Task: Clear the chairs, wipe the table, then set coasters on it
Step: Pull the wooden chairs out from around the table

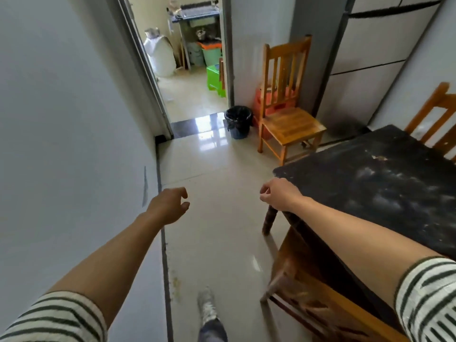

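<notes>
The dark table (385,183) stands at the right, its top dusty and smeared. One wooden chair (287,102) stands by the far wall with a bare seat. A second chair (434,114) shows behind the table at the right edge. A third chair (313,302) is tucked under the table's near side. My left hand (169,206) hangs over the floor near the left wall, fingers loosely curled, holding nothing. My right hand (277,195) hovers by the table's near left corner, fingers loosely curled, holding nothing. No coasters or cloth are in view.
A black waste bin (238,122) stands beside the far chair, with a red crate (260,104) behind it. A doorway (187,70) ahead leads to a room with green stools and bins. A white wall runs along the left. My foot (207,307) is on the glossy tiled floor.
</notes>
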Tool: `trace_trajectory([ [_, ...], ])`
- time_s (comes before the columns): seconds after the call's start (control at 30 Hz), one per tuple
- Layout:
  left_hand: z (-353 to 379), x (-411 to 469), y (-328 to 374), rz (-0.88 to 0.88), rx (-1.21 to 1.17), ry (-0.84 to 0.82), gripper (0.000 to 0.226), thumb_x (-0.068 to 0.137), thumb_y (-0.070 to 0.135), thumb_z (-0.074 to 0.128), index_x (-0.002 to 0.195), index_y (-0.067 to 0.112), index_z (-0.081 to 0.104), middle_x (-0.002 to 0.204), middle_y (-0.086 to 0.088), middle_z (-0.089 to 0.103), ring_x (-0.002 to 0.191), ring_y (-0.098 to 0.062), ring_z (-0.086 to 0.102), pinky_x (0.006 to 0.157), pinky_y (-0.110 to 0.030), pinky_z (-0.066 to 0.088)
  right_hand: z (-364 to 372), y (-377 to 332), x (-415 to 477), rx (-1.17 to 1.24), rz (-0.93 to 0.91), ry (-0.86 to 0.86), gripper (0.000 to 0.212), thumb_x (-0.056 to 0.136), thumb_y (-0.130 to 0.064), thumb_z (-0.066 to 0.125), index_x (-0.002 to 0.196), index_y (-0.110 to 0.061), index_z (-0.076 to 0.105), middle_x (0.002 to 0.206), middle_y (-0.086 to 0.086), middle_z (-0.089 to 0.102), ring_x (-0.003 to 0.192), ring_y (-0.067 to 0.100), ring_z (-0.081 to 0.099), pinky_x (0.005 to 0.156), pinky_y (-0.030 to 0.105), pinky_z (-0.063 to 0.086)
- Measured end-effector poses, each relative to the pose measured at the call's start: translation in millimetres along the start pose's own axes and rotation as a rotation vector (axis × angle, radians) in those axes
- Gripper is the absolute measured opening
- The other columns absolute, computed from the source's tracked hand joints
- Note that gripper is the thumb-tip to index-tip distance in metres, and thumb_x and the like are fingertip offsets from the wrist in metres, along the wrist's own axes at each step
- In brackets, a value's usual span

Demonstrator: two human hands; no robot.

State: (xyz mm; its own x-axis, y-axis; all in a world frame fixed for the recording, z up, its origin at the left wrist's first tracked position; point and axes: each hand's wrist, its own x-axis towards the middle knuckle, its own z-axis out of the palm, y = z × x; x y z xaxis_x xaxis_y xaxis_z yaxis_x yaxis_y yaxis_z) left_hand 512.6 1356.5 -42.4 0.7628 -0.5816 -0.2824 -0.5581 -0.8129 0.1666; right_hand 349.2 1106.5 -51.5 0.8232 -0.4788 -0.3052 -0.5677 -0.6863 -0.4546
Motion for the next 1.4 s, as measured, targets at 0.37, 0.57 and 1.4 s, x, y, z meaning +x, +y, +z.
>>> trace_trajectory([
  [0.37,-89.2,207.7,-92.7,0.023,0.042,-0.072,0.036,0.095,0.037,0.055,0.127,0.020,0.056,0.124,-0.010,0.061,0.107,-0.026,0.060,0.093,-0.039,0.051,1.6,-92.3,219.8,-0.017,0.088,-0.029,0.023,0.090,-0.034,0.063,0.107,-0.021,0.071,0.106,-0.003,0.069,0.089,0.015,0.063,0.081,0.035,0.055],
  [0.57,-113.8,341.7,-67.9,0.121,0.031,-0.105,0.036,0.094,0.038,0.057,0.126,0.021,0.056,0.123,-0.008,0.062,0.105,-0.025,0.059,0.090,-0.037,0.051,-39.9,-80.7,325.7,-0.003,0.170,-0.012,0.020,0.091,-0.031,0.063,0.105,-0.019,0.072,0.105,-0.001,0.068,0.091,0.017,0.063,0.079,0.033,0.055],
  [1.4,-254.1,914.5,95.8,0.445,0.049,-0.154,0.024,0.094,0.028,0.057,0.113,0.015,0.064,0.109,-0.006,0.067,0.091,-0.022,0.057,0.078,-0.031,0.047,-258.0,28.4,798.9,0.224,0.550,0.199,0.017,0.094,-0.029,0.062,0.108,-0.019,0.065,0.105,0.002,0.066,0.091,0.019,0.066,0.081,0.030,0.057],
])
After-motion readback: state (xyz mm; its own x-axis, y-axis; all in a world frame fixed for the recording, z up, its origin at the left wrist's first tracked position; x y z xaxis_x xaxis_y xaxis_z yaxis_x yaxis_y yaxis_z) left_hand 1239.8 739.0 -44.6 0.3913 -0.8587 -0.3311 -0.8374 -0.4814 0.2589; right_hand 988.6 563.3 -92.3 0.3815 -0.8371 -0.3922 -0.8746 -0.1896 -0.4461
